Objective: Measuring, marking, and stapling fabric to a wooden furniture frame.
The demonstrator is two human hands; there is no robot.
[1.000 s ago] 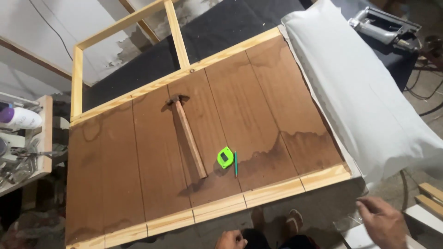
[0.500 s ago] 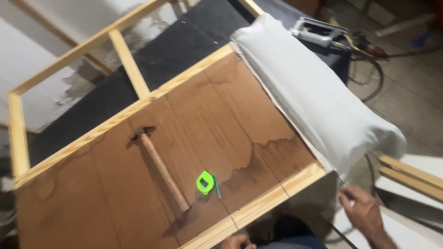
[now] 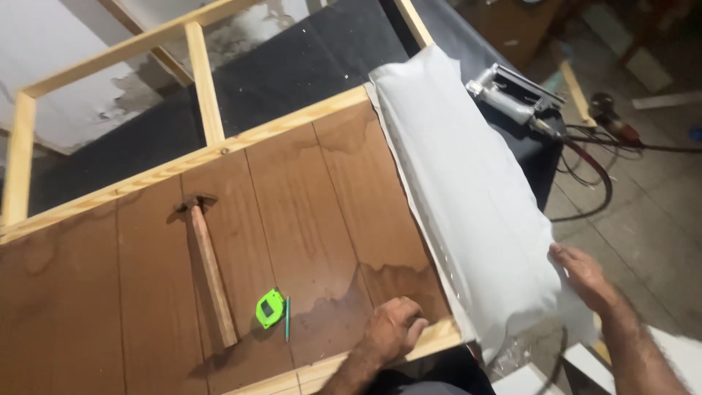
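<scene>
The left hand (image 3: 395,328) now rests knuckles-up, fingers curled loosely and holding nothing, on the near corner of the wooden frame (image 3: 219,150), where half a second ago only its tip showed at the bottom edge. The right hand (image 3: 585,276) has come up from below and lies flat, fingers spread, on the near end of the grey padded cushion (image 3: 468,197), which runs along the right side of the frame and hangs past its near corner. Both hands have thus closed on that corner, one bracing the wood, the other pressing the fabric. Left of the cushion, on the brown hardboard panels (image 3: 314,212), lie a thin green pencil (image 3: 287,319), a bright green tape measure (image 3: 269,308) and a wooden-handled hammer (image 3: 208,271), all well clear of the hands. Beyond the cushion's far end sits a metal staple gun (image 3: 512,99), its black hose (image 3: 592,183) trailing over the floor to the right.
</scene>
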